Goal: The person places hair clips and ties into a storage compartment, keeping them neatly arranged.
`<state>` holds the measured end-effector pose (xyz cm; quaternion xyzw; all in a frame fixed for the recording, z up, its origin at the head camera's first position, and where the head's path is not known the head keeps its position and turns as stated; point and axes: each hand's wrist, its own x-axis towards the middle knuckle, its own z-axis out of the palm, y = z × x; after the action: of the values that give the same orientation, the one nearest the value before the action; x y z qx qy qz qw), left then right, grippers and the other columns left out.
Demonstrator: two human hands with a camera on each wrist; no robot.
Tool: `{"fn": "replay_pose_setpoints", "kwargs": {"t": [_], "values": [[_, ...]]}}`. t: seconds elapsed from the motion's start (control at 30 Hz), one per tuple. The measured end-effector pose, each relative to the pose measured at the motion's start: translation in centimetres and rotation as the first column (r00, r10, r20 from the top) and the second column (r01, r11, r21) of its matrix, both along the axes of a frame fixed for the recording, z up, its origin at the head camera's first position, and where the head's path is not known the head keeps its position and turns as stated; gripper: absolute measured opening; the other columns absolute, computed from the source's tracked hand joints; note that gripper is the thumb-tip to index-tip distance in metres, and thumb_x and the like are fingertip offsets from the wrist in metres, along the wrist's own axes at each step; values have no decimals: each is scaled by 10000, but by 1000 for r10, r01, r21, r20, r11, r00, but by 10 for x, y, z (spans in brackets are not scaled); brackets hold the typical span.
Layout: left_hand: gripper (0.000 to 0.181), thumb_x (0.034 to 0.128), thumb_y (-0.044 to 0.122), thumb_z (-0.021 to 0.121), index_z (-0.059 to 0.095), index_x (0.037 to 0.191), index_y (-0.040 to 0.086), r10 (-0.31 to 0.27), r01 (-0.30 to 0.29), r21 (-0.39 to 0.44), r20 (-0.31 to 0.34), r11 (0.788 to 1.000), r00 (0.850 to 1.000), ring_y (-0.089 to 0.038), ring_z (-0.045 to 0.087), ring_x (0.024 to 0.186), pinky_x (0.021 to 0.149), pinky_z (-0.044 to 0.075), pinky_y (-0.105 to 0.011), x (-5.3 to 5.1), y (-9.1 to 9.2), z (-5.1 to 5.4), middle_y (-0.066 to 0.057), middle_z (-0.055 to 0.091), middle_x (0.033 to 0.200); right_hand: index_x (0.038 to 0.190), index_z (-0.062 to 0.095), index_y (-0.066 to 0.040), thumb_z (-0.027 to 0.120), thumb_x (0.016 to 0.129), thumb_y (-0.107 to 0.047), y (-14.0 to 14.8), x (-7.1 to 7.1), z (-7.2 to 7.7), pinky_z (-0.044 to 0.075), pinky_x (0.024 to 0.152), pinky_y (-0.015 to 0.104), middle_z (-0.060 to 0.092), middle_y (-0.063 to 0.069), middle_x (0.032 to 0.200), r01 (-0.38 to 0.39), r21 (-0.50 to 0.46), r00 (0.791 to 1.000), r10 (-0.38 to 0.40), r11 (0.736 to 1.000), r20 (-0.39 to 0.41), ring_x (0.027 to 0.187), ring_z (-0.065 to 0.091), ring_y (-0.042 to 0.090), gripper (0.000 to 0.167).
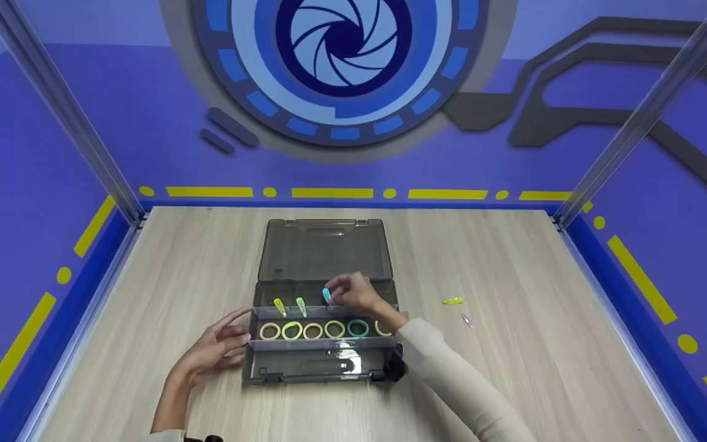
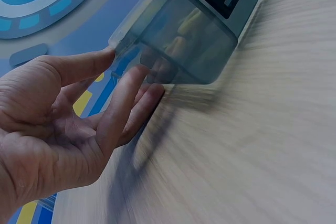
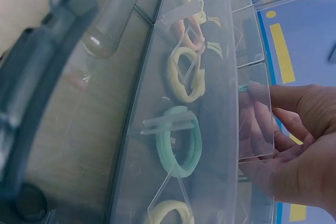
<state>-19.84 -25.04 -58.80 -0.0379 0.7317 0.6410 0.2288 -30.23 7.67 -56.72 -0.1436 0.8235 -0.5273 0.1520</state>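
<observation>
A translucent grey storage box [image 1: 321, 383] lies with its lid [image 1: 326, 248] folded back. Along its middle row sit several hair ties, among them a teal hair tie [image 1: 349, 332] and a yellow hair tie [image 1: 284, 331]. In the row behind are a yellow hair clip [image 1: 279, 307] and a green hair clip [image 1: 301, 306]. My right hand [image 1: 356, 292] pinches a blue hair clip [image 1: 326, 295] over that back row, right of the green one. At the box's left end, my left hand [image 1: 209, 350] touches the wall with loosely bent fingers [image 2: 126, 98].
To the right of the box, a yellow hair clip [image 1: 452, 301] and a pink hair clip [image 1: 466, 320] lie on the wooden table [image 1: 513, 368]. Clear dividers split the box's rows. Blue-purple panels [image 1: 145, 123] stand around the table.
</observation>
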Motion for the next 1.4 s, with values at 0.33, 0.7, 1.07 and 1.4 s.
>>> {"fn": "replay_pose_setpoints", "kwargs": {"t": [0.33, 0.7, 1.07, 1.4], "values": [[721, 994, 222, 677, 308, 1611, 166, 22, -22, 12, 14, 1000, 1000, -153, 604, 1055, 812, 593, -314, -1, 1, 0, -105, 489, 1290, 1013, 745, 112, 626, 782, 171, -5, -1, -1, 460, 573, 141, 752, 267, 858, 1, 117, 999, 5, 993, -53, 658, 671, 94, 266], [725, 989, 225, 683, 312, 1609, 155, 29, -29, 13, 7, 999, 1000, -157, 641, 1059, 810, 601, -313, 0, 1, -1, -151, 500, 1335, 984, 772, 91, 659, 768, 158, -15, -1, -3, 448, 584, 143, 768, 214, 835, 12, 210, 994, 12, 978, -112, 641, 659, 121, 253], [695, 996, 221, 674, 338, 1603, 197, 44, -44, -11, 11, 999, 999, -211, 617, 1144, 865, 594, -357, 0, 4, 0, -179, 470, 1373, 936, 809, 27, 688, 736, 111, -18, 0, -5, 538, 675, 274, 787, 154, 871, 87, 329, 977, -16, 940, -213, 648, 507, 83, 249], [696, 1001, 234, 669, 329, 1607, 193, 35, -35, -11, 6, 999, 999, -240, 612, 1182, 883, 588, -368, 0, 3, 0, -198, 438, 1414, 986, 789, 61, 705, 770, 98, -13, 0, -2, 535, 683, 242, 785, 176, 900, 56, 300, 988, -9, 952, -157, 654, 546, 68, 235]]}}
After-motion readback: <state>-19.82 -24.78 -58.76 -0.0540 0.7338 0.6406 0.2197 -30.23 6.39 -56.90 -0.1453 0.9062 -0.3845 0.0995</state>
